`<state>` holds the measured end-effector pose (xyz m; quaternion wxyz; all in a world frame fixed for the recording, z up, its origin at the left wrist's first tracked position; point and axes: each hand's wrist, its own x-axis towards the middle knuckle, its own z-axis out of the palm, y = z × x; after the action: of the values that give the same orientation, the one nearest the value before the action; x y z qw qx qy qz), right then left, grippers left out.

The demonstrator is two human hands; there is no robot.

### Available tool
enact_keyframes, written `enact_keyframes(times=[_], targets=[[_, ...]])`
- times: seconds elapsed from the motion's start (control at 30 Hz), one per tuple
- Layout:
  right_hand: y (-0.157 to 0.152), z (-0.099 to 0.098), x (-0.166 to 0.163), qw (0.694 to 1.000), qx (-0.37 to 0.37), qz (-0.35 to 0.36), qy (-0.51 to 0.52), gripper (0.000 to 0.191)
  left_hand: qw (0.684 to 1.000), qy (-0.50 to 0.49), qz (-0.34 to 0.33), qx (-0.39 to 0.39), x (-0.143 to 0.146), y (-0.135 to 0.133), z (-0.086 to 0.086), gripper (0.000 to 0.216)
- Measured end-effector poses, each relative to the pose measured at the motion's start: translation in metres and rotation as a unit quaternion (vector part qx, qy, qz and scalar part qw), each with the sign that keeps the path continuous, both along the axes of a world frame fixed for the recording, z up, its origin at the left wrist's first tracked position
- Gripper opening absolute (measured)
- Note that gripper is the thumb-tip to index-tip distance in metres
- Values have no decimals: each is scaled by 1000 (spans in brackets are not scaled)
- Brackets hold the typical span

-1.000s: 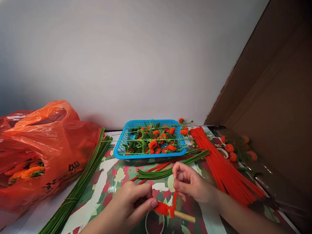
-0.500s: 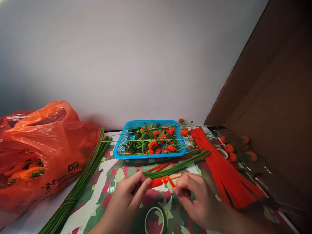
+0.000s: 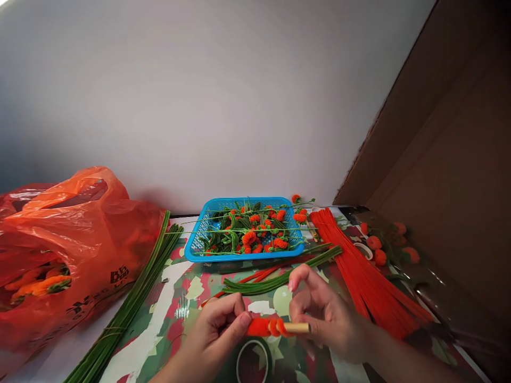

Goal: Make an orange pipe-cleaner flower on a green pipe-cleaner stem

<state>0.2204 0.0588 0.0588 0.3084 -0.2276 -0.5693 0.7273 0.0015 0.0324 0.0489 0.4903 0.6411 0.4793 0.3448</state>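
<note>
A pale wooden stick (image 3: 298,327) lies level in front of me, with an orange pipe cleaner (image 3: 261,326) coiled round it. The coils are tight on the left and looser toward the bare right end. My left hand (image 3: 221,330) is closed on the wound left end, thumb on top; that end is hidden in the fingers. My right hand (image 3: 329,319) is at the stick's bare end, index finger raised and fingers apart, not gripping it. Below the stick lies a roll of green tape (image 3: 268,361).
Behind the hands stands a blue basket (image 3: 243,258) of orange and green pipe-cleaner pieces. Green pipe cleaners (image 3: 279,282) lie before it. An orange-red bundle (image 3: 359,271) spreads at right, a green bundle (image 3: 131,303) at left beside an orange plastic bag (image 3: 91,239). Cardboard (image 3: 447,133) stands at right.
The stick has come down and nearer to me. My right fingers have let go of the pipe cleaner's end, which is now coiled on the stick, and the index finger has lifted.
</note>
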Motion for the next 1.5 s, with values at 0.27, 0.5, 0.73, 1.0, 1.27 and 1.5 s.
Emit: enact_keyframes(times=[0.27, 0.5, 0.73, 1.0, 1.27, 1.5], targets=[[-1, 11, 4, 987, 72, -37, -139, 20, 979, 164, -101, 65, -11, 3, 5, 37], [0, 12, 4, 934, 260, -21, -243, 14, 961, 236, -116, 83, -8, 7, 8, 36], [2, 3, 2, 828, 502, -68, -241, 22, 949, 286, -80, 103, -8, 7, -3, 36], [10, 10, 11, 953, 206, 46, -219, 15, 944, 293, -85, 125, -5, 5, 1, 34], [24, -15, 13, 980, -73, 178, -47, 31, 933, 286, -114, 186, -7, 5, -1, 31], [28, -32, 11, 955, -155, 234, -93, 56, 903, 303, -113, 282, -5, 3, -3, 29]])
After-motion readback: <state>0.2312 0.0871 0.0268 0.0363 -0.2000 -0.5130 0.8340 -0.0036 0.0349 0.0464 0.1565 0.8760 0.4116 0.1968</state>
